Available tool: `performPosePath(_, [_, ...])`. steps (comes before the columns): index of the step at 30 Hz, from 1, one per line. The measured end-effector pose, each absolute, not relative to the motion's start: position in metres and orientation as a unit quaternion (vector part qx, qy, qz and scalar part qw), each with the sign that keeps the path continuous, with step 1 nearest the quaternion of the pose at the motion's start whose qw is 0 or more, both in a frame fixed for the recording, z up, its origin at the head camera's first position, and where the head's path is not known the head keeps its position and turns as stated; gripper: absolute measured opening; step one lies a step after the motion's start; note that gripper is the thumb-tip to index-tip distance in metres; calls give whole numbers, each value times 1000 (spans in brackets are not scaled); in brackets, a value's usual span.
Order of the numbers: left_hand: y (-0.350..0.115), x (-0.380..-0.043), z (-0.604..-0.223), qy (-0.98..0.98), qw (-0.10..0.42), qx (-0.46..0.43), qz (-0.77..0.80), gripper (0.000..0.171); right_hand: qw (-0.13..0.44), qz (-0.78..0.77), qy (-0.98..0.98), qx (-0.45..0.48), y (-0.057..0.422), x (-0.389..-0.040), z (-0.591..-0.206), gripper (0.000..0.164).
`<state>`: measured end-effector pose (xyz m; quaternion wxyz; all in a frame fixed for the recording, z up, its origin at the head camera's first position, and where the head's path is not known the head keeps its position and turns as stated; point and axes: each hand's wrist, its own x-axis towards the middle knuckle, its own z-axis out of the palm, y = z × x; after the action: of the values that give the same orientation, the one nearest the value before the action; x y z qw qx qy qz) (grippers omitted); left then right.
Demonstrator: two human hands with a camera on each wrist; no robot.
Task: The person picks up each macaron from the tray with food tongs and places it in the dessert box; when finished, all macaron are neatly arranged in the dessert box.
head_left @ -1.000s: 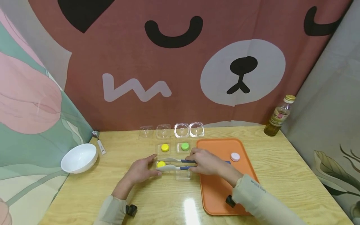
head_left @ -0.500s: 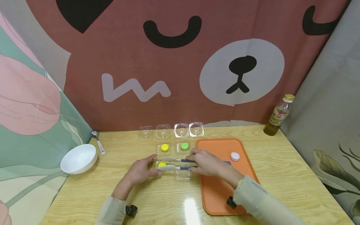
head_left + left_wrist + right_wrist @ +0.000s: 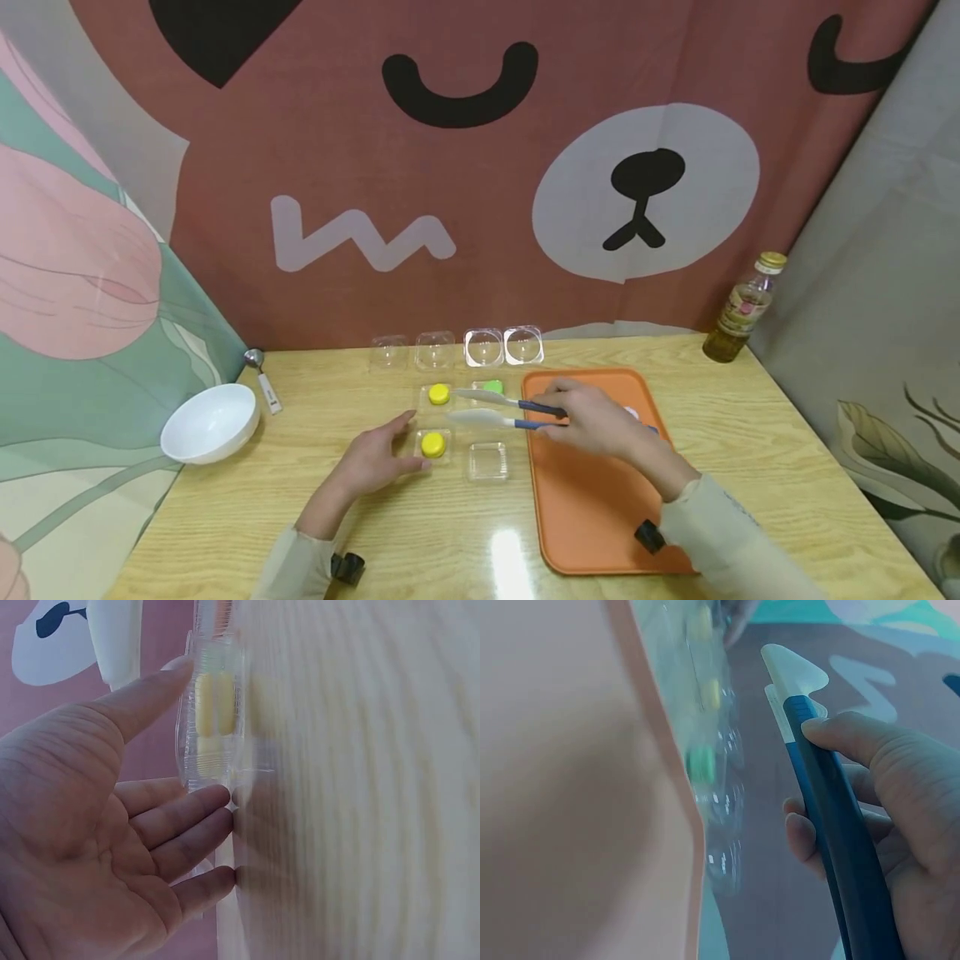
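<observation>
Wooden tabletop [image 3: 420, 525], tongs [image 3: 523, 424] (in right hand [image 3: 600, 419]).

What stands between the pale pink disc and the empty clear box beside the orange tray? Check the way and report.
Between the pale pink disc and the clear box runs the orange tray's rim. In the head view, the right hand, gripping the tongs, also covers part of that line; nothing else visible blocks it.

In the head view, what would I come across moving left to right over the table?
White bowl, white-handled spoon, left grip, front yellow macaron, front empty clear box, orange tray, gold-capped bottle. The tongs in the right grip span several positions, so they're left out.
</observation>
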<state>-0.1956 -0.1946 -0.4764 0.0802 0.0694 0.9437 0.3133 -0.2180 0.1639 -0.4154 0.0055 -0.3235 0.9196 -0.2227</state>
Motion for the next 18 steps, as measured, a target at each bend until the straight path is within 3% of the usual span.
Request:
performPosePath(7, [-199,-189,-475,938,76,78,330,92,-30,-226,932,-280,207,-214,-414,41])
performPosePath(18, [-176,-186,-454,954,-5,147,262,95,-89,-197,952,-216,280,-199,-434,34])
